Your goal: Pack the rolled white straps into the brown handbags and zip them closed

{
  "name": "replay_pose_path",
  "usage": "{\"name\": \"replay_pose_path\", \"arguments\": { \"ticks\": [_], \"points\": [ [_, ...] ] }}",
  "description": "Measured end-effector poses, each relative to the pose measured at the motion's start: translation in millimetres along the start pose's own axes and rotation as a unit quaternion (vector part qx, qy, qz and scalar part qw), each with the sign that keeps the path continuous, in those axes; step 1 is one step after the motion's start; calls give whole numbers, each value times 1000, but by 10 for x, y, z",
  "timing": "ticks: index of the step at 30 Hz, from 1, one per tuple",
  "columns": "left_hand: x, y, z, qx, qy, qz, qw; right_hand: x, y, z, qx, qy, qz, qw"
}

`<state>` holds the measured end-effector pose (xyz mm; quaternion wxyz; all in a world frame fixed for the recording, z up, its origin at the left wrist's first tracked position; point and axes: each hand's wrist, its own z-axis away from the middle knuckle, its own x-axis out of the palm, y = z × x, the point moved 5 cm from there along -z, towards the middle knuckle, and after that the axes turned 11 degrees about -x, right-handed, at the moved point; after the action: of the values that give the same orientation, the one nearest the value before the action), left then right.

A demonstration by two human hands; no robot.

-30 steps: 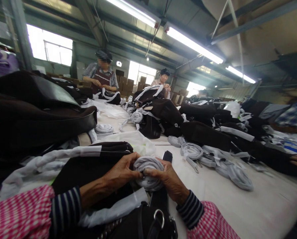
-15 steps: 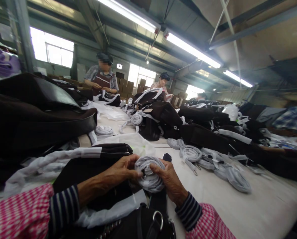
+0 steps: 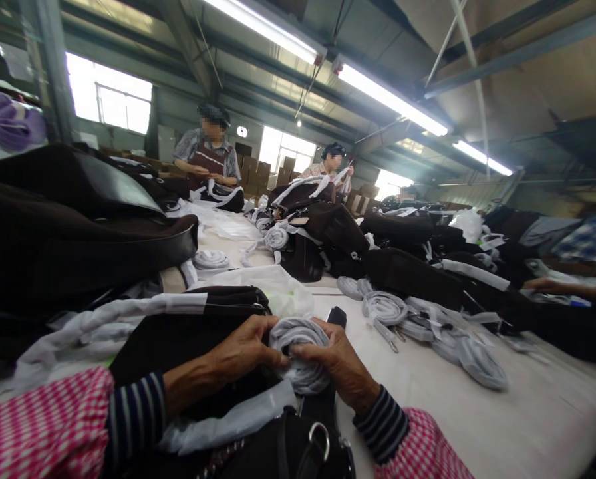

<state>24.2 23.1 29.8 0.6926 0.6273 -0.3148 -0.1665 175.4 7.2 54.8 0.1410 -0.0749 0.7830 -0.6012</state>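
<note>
A coiled strap [image 3: 302, 332] wrapped in whitish covering sits between my hands above the table. My left hand [image 3: 251, 346] grips its left side, thumb at the coil's centre. From the right, my right hand [image 3: 340, 359] holds the same coil, its thumb also pressed near the middle. Below and left lies a black bag [image 3: 173, 339] whose handle [image 3: 143, 309] is wrapped in white material. Closest to me is another dark bag part [image 3: 263, 449] with a metal D-ring [image 3: 319, 442]. A dark strap end [image 3: 336, 317] shows just behind my right hand.
Several coiled straps [image 3: 385, 308] with metal clips lie on the white table [image 3: 428, 412] to the right. Dark bags are heaped at the left [image 3: 78, 226] and across the middle [image 3: 328, 233]. Two co-workers [image 3: 208, 153] [image 3: 330, 166] stand beyond; another person's hand [image 3: 547, 286] reaches in at right.
My right thumb has moved inward to the coil's centre, beside my left thumb. The coil stays in both hands. A far co-worker has raised a hand with a white strip.
</note>
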Motion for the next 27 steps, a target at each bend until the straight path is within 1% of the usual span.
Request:
{"name": "replay_pose_path", "arguments": {
  "ticks": [3,6,10,13,15,17,18,19,20,22,23,24,25,26,27],
  "points": [
    [-28,-32,-16,-3,15,-3,1000,4,35,-6,-8,14,13,1000],
    [-51,-60,-29,-1,14,-4,1000,3,57,-3,-15,17,25,999],
    [-79,-57,-25,17,21,-2,1000,4,-5,10,-13,-18,7,1000],
    [-105,-31,-5,39,48,-13,998,9,-104,42,-22,-47,3,999],
    [-124,-8,17,55,76,-37,995,20,-146,101,-28,-66,35,997],
    [-125,16,43,70,90,-69,991,22,-172,192,-56,-71,127,988],
    [-111,24,55,76,80,-81,991,21,-195,246,-91,-69,194,974],
    [-91,29,66,80,60,-88,991,30,-226,307,-139,-69,267,951],
    [-67,31,78,84,36,-91,992,50,-258,373,-195,-73,336,918],
    [-24,27,105,90,-6,-98,991,108,-300,497,-290,-95,445,842],
    [-13,21,117,92,-14,-108,990,132,-301,540,-312,-115,481,811],
    [-6,15,128,94,-11,-128,987,143,-296,565,-315,-135,506,792],
    [-2,9,137,95,-3,-155,983,139,-296,573,-305,-153,518,785],
    [4,2,144,93,5,-181,979,123,-301,572,-284,-173,515,790],
    [12,-3,149,89,11,-201,976,95,-314,568,-258,-195,497,805]
  ]
}}
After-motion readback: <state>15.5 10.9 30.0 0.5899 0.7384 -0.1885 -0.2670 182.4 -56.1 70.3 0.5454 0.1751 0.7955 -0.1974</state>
